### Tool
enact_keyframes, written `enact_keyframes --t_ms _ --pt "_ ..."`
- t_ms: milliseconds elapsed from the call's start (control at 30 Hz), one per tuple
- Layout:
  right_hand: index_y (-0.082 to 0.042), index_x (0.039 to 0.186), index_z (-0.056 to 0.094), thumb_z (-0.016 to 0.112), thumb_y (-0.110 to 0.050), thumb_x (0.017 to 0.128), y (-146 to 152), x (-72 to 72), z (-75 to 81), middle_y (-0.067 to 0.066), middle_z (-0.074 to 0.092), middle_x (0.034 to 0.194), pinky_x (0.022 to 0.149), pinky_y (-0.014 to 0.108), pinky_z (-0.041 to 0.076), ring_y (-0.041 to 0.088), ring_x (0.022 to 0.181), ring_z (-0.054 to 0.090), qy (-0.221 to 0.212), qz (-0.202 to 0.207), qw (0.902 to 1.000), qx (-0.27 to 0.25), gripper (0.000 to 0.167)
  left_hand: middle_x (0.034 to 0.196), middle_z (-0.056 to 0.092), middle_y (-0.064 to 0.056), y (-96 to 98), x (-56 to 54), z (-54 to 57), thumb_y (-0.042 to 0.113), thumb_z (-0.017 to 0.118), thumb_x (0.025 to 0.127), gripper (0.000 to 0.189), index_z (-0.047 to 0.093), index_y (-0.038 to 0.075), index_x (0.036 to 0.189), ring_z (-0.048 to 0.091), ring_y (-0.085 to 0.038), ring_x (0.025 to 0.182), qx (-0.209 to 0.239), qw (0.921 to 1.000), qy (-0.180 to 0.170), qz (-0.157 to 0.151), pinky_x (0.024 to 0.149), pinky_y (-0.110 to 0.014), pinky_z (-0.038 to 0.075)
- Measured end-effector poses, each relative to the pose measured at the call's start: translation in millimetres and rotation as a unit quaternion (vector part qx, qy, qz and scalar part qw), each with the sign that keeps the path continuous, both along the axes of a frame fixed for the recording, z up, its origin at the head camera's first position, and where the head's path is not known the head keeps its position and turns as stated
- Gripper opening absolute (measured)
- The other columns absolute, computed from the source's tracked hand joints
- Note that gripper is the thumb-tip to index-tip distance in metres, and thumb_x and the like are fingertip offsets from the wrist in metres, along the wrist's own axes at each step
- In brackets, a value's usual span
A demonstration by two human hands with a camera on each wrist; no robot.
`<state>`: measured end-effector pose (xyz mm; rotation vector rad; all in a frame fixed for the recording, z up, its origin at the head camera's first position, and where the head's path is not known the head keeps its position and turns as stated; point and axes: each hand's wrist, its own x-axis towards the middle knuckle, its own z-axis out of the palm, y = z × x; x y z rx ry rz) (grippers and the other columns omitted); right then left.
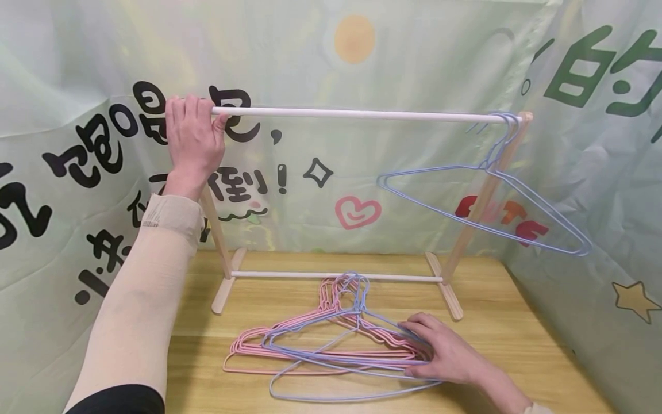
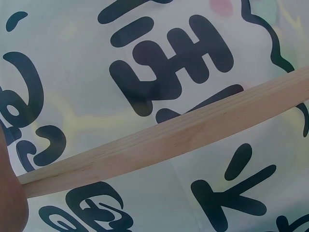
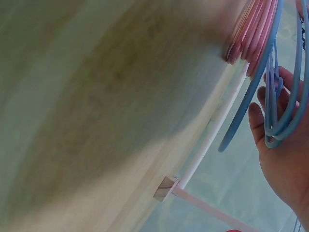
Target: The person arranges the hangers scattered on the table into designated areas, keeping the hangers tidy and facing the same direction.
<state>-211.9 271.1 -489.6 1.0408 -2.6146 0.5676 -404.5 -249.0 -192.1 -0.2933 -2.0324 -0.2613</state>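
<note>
With fingers over its top, my left hand (image 1: pixel 193 135) grips the left end of the white upper rod (image 1: pixel 336 114) of a wooden rack. Below, a pile of wire-type hangers lies on the table: pink hangers (image 1: pixel 243 345) with several blue hangers (image 1: pixel 331 400) over them. My right hand (image 1: pixel 447 352) holds the right-hand corners of blue hangers; in the right wrist view, its fingers curl behind the blue corners (image 3: pixel 273 140), beside the bundled pink ones (image 3: pixel 256 38). At the rod's right end hang blue hangers (image 1: pixel 465 222) by their hooks.
The rack stands on wooden feet (image 1: pixel 446 287), its lower white rod (image 1: pixel 289 275) just behind the pile's hooks. A slanted wooden post (image 2: pixel 159 137) crosses the left wrist view. Printed cloth (image 1: pixel 289 52) surrounds the wooden table (image 1: pixel 517 345) at back and sides.
</note>
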Motion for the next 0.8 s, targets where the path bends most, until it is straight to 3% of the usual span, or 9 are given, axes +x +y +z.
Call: enact_keyframes --t_ms 300,533,800 --pt "-0.014 0.131 0.069 0.095 -0.041 0.069 -3.4 -0.4 -0.9 -0.009 0.058 0.12 0.084 0.031 0.054 0.006 0.104 0.058 0.009 0.021 0.9997 -0.012 0.072 0.101 0.039 -0.02 0.0 0.9 0.2 0.051 0.033 0.11 0.054 0.045 -0.002 0.107 0.032 -0.043 0.104 0.002 1.0 -0.007 0.001 0.114 -0.052 0.022" --pt "-0.014 0.131 0.069 0.093 -0.043 0.074 -3.1 0.8 -2.4 -0.01 0.058 0.118 0.081 0.029 0.053 0.005 0.101 0.058 -0.004 0.023 0.9996 -0.019 0.069 0.1 0.039 -0.019 -0.2 -0.4 -0.9 0.049 0.035 0.111 0.053 0.046 -0.002 0.106 0.033 -0.042 0.103 -0.002 1.0 0.006 -0.001 0.112 -0.052 0.023" --pt "-0.013 0.129 0.07 0.096 -0.031 0.07 -2.6 1.9 -2.4 -0.01 0.058 0.117 0.078 0.026 0.052 0.006 0.098 0.059 0.002 0.03 0.9983 -0.049 0.067 0.1 0.04 -0.019 -0.6 -1.0 -1.7 0.046 0.041 0.11 0.049 0.047 -0.003 0.106 0.033 -0.042 0.103 0.0 0.9997 0.023 -0.01 0.112 -0.051 0.023"
